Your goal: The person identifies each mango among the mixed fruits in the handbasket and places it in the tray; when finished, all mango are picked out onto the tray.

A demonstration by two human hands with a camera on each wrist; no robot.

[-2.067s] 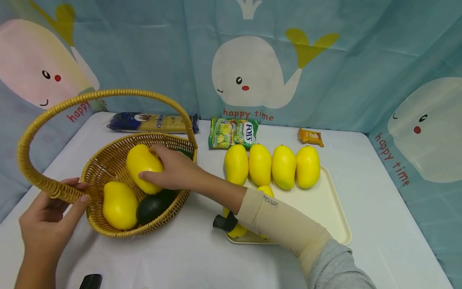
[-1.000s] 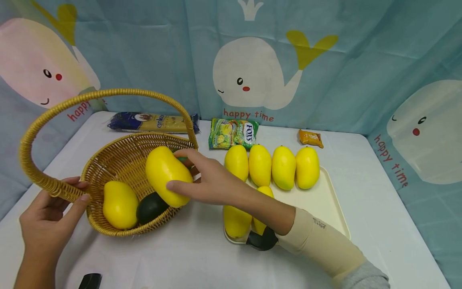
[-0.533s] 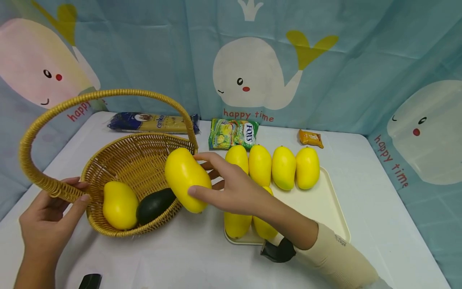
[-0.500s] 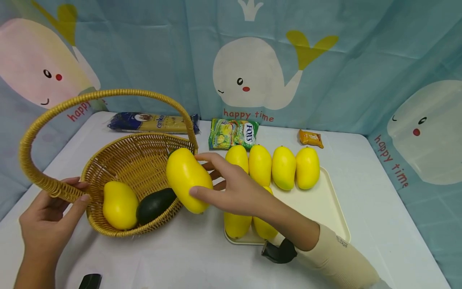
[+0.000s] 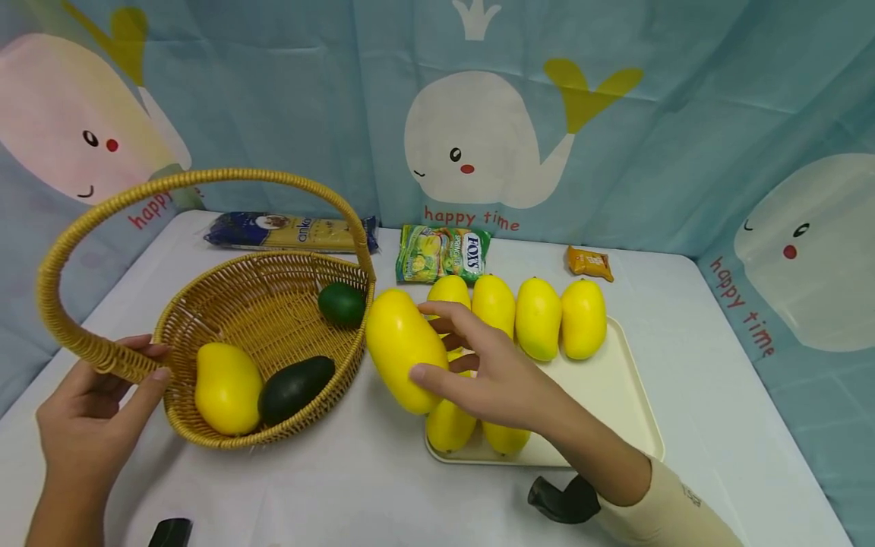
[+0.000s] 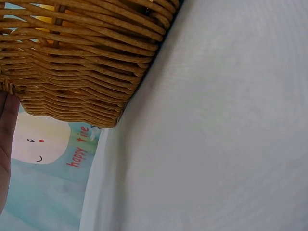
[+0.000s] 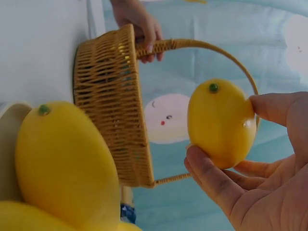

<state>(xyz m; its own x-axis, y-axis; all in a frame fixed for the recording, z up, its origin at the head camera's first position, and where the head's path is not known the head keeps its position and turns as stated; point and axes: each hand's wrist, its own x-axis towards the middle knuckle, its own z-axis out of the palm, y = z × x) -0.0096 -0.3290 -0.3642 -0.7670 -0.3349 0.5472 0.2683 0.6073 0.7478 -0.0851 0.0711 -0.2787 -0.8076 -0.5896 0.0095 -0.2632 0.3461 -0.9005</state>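
Note:
My right hand [image 5: 502, 376] holds a yellow mango [image 5: 403, 346] between thumb and fingers, above the table between basket and tray. In the right wrist view, this mango [image 7: 222, 125] shows a green stem end. My left hand [image 5: 92, 414] grips the wicker basket [image 5: 253, 315] where its tall handle joins the left rim. Inside the basket lie another mango [image 5: 227, 389], a dark avocado-like fruit [image 5: 297, 390] and a smaller green fruit [image 5: 342, 304]. Several mangoes [image 5: 538, 319] sit on a cream tray [image 5: 618, 403] at the right, some partly hidden behind my right hand.
Along the back lie a blue pasta-like packet [image 5: 290, 232], a green Fox's candy bag [image 5: 443, 253] and a small orange packet [image 5: 589, 263]. A whale-print curtain [image 5: 307, 114] hangs behind the table. A black object [image 5: 171, 533] shows at the front left edge.
My right hand has lifted the mango out of the basket and carried it right, towards the tray. The green fruit at the basket's right side has come into view. My left hand has stayed put.

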